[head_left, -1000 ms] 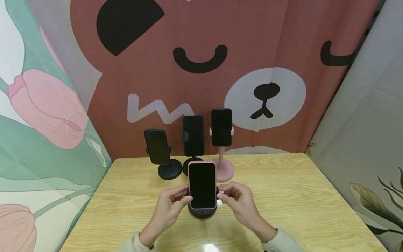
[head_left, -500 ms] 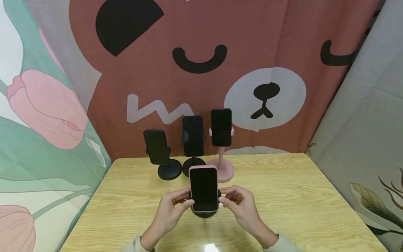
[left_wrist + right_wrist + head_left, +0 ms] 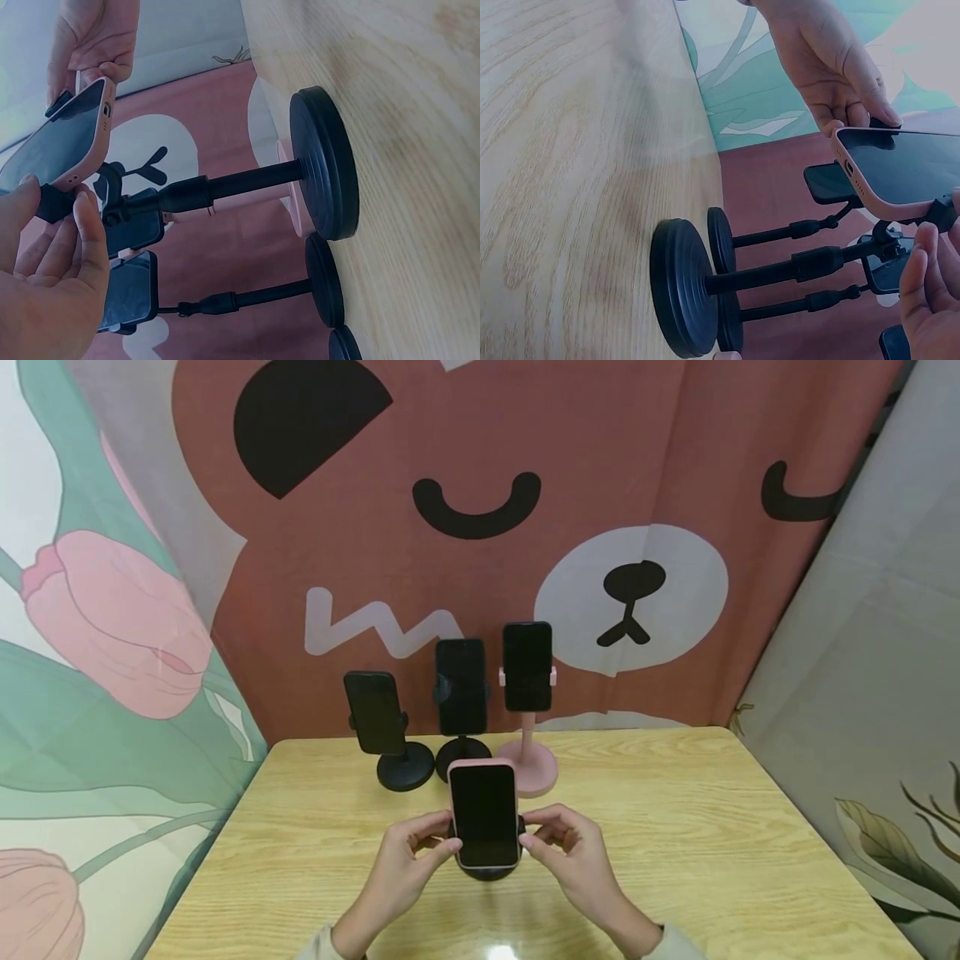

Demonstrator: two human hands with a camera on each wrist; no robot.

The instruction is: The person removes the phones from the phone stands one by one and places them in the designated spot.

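Lower centre of the head view, there's a pink-cased phone (image 3: 485, 816) sitting in a black stand (image 3: 255, 180), screen toward the camera and top leaning back a bit. My read: this is the fiddly bit, getting the phone seated and its angle set. The left hand (image 3: 408, 860) has the left side clamp (image 3: 55, 202) pinched, and the right hand (image 3: 570, 856) does the same with the right side clamp (image 3: 941, 215), so both are gripping, nothing let go.

Pose-wise it's pretty much mirrored: forearms come up from the bottom of the frame, wrists angle inward, thumbs on the near side and fingers reaching round behind. The stand's round base (image 3: 326, 161) is down on the wooden table (image 3: 660, 827).

I'd say the next move calls for even pressure on both sides so the phone doesn't twist, then an easy release. Main risk is probably one side slipping first.
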